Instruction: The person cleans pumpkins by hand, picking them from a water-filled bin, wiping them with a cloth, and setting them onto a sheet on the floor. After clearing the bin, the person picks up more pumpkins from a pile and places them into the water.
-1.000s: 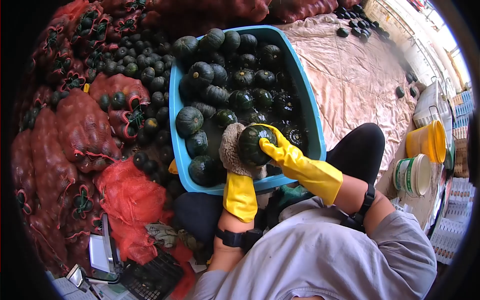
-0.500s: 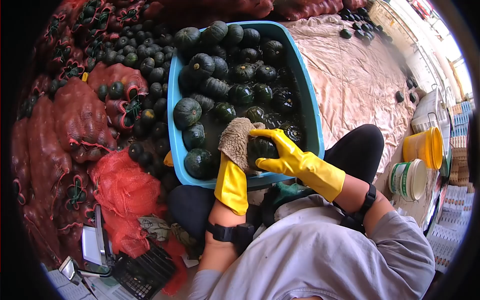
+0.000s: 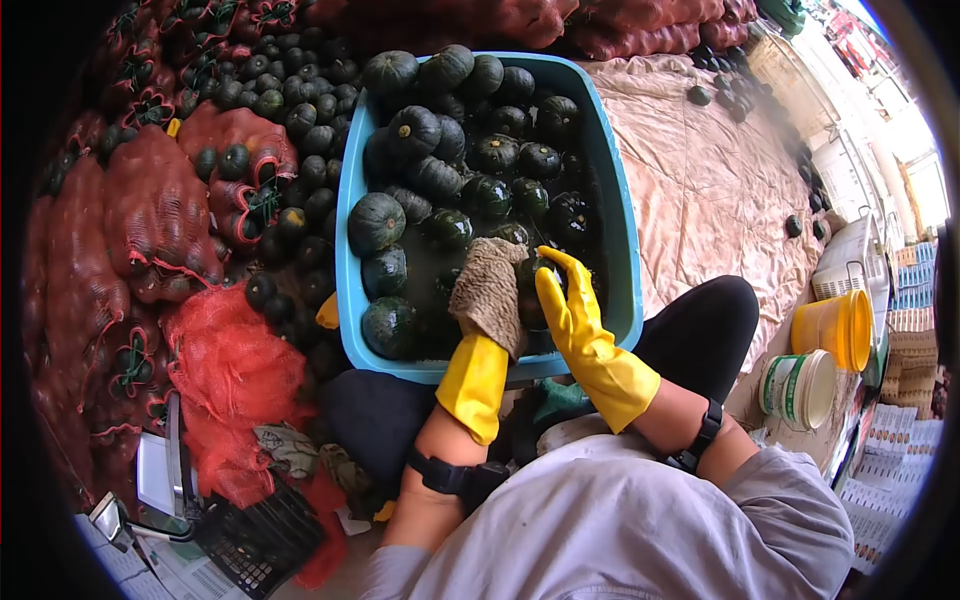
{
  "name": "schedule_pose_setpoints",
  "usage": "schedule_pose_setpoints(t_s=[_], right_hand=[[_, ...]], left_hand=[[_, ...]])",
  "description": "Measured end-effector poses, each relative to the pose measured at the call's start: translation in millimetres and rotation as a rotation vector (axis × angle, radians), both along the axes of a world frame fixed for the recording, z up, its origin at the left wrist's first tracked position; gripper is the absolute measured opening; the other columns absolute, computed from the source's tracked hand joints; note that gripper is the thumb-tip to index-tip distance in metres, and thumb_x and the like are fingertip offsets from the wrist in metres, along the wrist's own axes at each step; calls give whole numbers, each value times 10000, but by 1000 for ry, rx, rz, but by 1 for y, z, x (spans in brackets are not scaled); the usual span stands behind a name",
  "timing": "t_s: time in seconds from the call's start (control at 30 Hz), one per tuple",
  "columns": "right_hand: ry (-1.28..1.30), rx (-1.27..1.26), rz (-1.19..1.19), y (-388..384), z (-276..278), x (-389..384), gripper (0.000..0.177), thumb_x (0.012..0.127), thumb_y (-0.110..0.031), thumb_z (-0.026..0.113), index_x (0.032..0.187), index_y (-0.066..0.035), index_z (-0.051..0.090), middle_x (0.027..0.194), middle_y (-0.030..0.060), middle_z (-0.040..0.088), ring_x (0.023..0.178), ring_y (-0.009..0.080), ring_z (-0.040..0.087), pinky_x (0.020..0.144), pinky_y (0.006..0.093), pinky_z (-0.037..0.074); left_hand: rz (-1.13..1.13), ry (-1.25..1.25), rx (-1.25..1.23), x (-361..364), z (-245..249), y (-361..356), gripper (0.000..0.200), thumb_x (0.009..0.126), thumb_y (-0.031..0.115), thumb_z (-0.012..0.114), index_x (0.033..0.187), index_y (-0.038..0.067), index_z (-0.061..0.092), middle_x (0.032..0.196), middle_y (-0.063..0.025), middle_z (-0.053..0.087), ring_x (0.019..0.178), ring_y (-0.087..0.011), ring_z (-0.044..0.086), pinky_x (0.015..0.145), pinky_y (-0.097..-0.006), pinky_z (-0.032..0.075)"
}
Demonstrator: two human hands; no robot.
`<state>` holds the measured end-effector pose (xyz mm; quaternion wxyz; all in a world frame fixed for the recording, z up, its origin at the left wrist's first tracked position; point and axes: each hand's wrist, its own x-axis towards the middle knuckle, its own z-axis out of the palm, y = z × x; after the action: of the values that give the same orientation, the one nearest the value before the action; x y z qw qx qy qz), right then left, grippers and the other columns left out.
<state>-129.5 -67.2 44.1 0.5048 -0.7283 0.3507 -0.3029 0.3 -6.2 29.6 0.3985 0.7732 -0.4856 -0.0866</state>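
Note:
My left hand [image 3: 487,305], in a yellow rubber glove, is covered by a brown, rough-textured cloth [image 3: 493,283], so its fingers are hidden. The cloth rests against the left side of a dark green pumpkin [image 3: 531,296] low in the blue tub [image 3: 630,240]. On the pumpkin's other side, my right hand [image 3: 580,320], also gloved in yellow, presses with long, slightly bent fingers. Much of this pumpkin is hidden between cloth and glove. Around both hands, several more pumpkins [image 3: 376,222] sit in the tub's dark water, some wet and shiny, others piled up dry at the back.
Red mesh sacks [image 3: 165,215] and loose pumpkins fill the left side. An empty red net [image 3: 235,365] lies near a black calculator-like device [image 3: 255,545]. A beige sheet [image 3: 690,180] spreads right of the tub. A yellow bucket [image 3: 830,330] and a white bucket [image 3: 797,388] stand at right.
My right hand's fingers have straightened and moved from the pumpkin's top to its right side. The cloth-covered left hand has turned across the pumpkin's left side. The whole view has shifted slightly.

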Motion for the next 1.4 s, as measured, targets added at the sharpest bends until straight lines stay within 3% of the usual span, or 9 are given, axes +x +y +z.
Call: schedule_pose_setpoints(t_s=[0.13, 0.37, 0.53, 0.63, 0.8, 0.93, 1.07, 1.2, 1.4], right_hand=[[-346, 714, -44, 12, 1, 20, 489, 1140, -470, 424, 1421, -125, 625, 1272, 92, 676, 1187, 196, 637, 1025, 356, 528], [67, -336, 458, -30, 26, 4, 783, 835, -186, 862, 1510, -54, 487, 1378, 275, 606, 1301, 437, 587, 1118, 469, 474], [-368, 1224, 369, -17, 6, 4, 726, 944, -349, 802, 1541, -101, 473, 1541, 215, 500, 1415, 333, 516, 1199, 483, 407], [-250, 52, 423, -17, -60, -26, 573, 1049, -277, 660, 1572, -143, 466, 1632, 166, 419, 1477, 341, 468, 1227, 472, 385], [-822, 932, -263, -170, 77, -222, 455, 965, -436, 784, 1276, -118, 686, 1115, 70, 766, 1014, 227, 757, 876, 354, 629], [-1417, 251, -565, -398, 113, -431, 427, 960, -383, 802, 1256, -101, 677, 1193, 69, 699, 1095, 203, 697, 998, 375, 602], [-654, 333, -404, -372, 145, -335, 445, 1011, -331, 745, 1372, -112, 605, 1255, 77, 641, 1140, 196, 656, 1032, 341, 538], [228, -158, 10, -253, 148, -206, 581, 1036, -355, 683, 1508, -49, 535, 1505, 134, 589, 1395, 231, 564, 1158, 358, 440], [357, -179, 366, -161, 67, -59, 459, 978, -363, 689, 1398, -179, 661, 1311, 117, 722, 1228, 271, 693, 1039, 365, 539]], left_hand=[[-15, -115, -34, 6, 4, 7, 359, 897, 258, 724, 1201, 72, 681, 1116, -166, 705, 1066, -371, 678, 939, -484, 550], [81, -170, -426, -10, 21, 19, 629, 647, 187, 861, 1240, 87, 678, 1167, -180, 698, 1102, -401, 675, 992, -470, 536], [12, 51, -377, -7, 18, 16, 418, 635, 268, 865, 943, 49, 688, 851, -106, 696, 839, -289, 709, 803, -388, 580], [-70, 272, -164, -8, 11, 11, 412, 715, 254, 739, 1014, -21, 671, 909, -151, 715, 859, -292, 722, 816, -374, 592], [-122, 607, -119, -2, 6, 13, 478, 849, 231, 529, 1131, -137, 643, 1007, -224, 747, 892, -297, 744, 837, -350, 613], [-351, 385, -22, 4, 31, 3, 566, 946, 244, 393, 1205, -199, 630, 1089, -264, 766, 910, -293, 758, 839, -340, 629], [-596, -644, 428, -14, 92, -16, 316, 615, 432, 778, 844, 215, 803, 1101, 65, 800, 1194, -133, 700, 1038, -345, 529], [-561, -559, 385, -1, 93, 2, 283, 605, 406, 804, 804, 205, 784, 1095, 57, 785, 1184, -170, 690, 1049, -350, 511], [-376, -586, 438, 26, 64, 23, 364, 554, 374, 843, 873, 226, 749, 1094, 47, 750, 1154, -187, 673, 1048, -371, 485]])
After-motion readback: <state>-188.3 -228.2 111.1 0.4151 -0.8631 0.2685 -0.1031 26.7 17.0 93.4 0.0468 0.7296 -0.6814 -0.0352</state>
